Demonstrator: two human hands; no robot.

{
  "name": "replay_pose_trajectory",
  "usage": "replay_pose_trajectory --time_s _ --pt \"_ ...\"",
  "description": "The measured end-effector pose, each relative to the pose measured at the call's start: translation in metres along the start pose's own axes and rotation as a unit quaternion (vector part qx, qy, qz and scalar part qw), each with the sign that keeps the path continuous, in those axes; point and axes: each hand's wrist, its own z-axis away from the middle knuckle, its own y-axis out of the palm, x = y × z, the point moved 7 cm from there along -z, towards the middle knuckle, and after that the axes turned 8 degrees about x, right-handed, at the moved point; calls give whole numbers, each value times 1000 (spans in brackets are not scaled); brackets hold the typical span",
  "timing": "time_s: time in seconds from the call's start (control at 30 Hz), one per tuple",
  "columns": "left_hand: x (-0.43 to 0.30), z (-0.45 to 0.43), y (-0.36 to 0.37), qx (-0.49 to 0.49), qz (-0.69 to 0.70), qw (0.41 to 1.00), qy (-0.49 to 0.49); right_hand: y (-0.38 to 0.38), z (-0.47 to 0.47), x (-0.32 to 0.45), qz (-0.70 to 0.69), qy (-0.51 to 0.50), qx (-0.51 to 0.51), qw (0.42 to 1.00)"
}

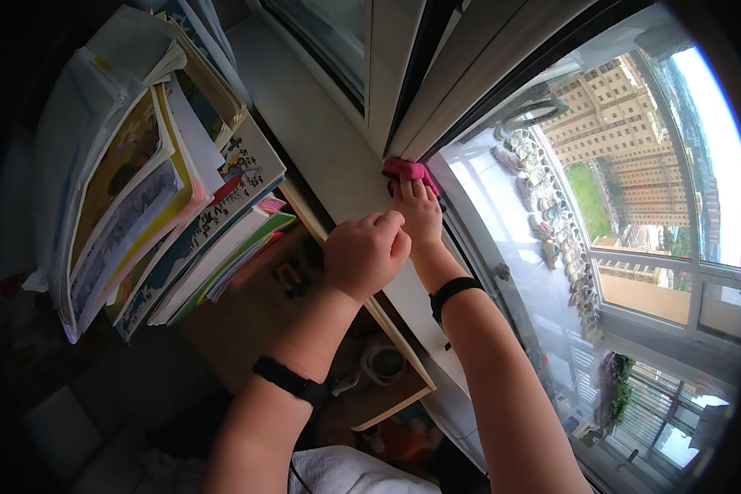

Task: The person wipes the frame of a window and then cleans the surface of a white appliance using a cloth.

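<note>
My right hand [418, 213] has its fingers on a folded pink cloth [407, 170]. The cloth sits in the corner where the window frame [426, 123] meets the pale windowsill [339, 167]. Just left of that wrist, my left hand [367, 253] is curled into a fist above the sill, and nothing shows in it. What lies under the fist is hidden. Both wrists wear black bands.
A tall pile of books and papers [160, 204] rises at the left over a wooden desk or shelf [389, 414]. On that surface lies a white roll-like object [383, 363]. Beyond the window glass, several shoes [552, 216] line a balcony floor.
</note>
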Motion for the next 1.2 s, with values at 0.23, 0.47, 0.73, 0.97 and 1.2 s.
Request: replay_pose_trajectory --time_s 0.23,0.47,0.73,0.97,1.2 --pt "-6 -3 12 14 13 1000 10 51 10 -26 181 28 134 974" --pt "4 0 10 22 18 1000 -11 35 55 -23 192 -29 167 967" --pt "-5 -7 10 12 18 1000 -17 -88 0 -34 297 -72 112 945" --pt "6 1 19 15 -14 999 -41 -384 -51 -18 122 -29 -162 979" --pt "2 2 10 -29 18 999 -34 -379 -70 -20 179 -67 -246 950"
